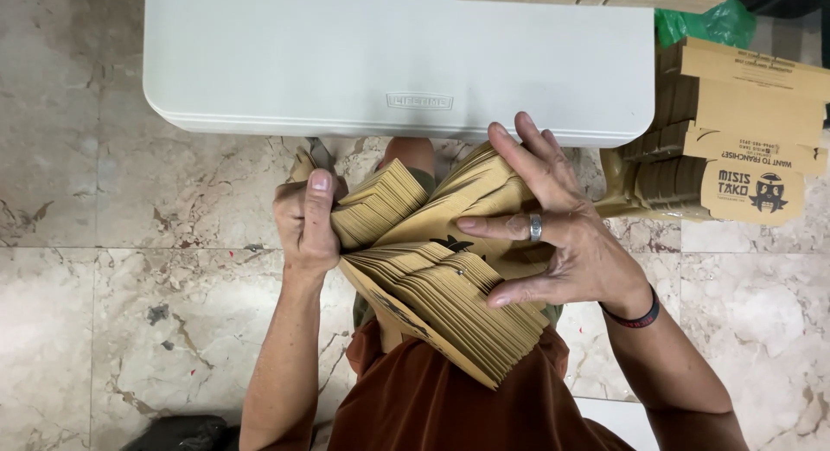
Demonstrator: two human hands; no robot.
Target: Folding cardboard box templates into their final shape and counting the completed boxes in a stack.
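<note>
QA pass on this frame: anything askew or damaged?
Nothing damaged. The brown cardboard stack is fanned unevenly between left hand and right hand; the pile of flat boxes at right sits loosely staggered.

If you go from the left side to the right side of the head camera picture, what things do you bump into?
Marble floor → left hand → thick stack of flat brown cardboard sheets → right hand with a ring → pile of folded brown cardboard boxes.
</note>
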